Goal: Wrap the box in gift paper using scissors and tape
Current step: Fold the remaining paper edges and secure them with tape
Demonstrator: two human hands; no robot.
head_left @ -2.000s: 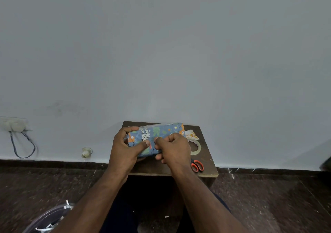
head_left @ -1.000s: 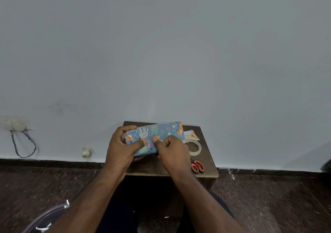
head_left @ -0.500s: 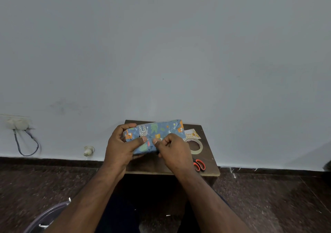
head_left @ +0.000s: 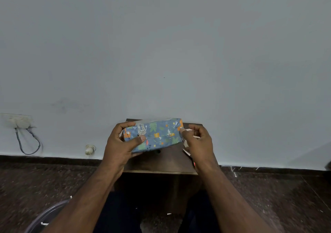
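Observation:
The box, wrapped in blue gift paper printed with animals and leaves, is held slightly above the small dark wooden table. My left hand grips its left end, with the thumb across the front face and the fingers behind. My right hand is at the right end. Its fingers are curled and its thumb tip pinches the folded paper at the orange corner. Only a red sliver of the scissors shows below my right wrist. The tape roll is hidden behind that hand.
The table stands against a plain grey wall. A wall socket with a looping cable is at the left, and a small white plug sits near the skirting. The curved rim of a clear container is on the dark floor at the bottom left.
My right hand has moved from the middle of the box's front to its right end, and now covers the tape and scissors. The left hand keeps its grip, and the box is raised slightly.

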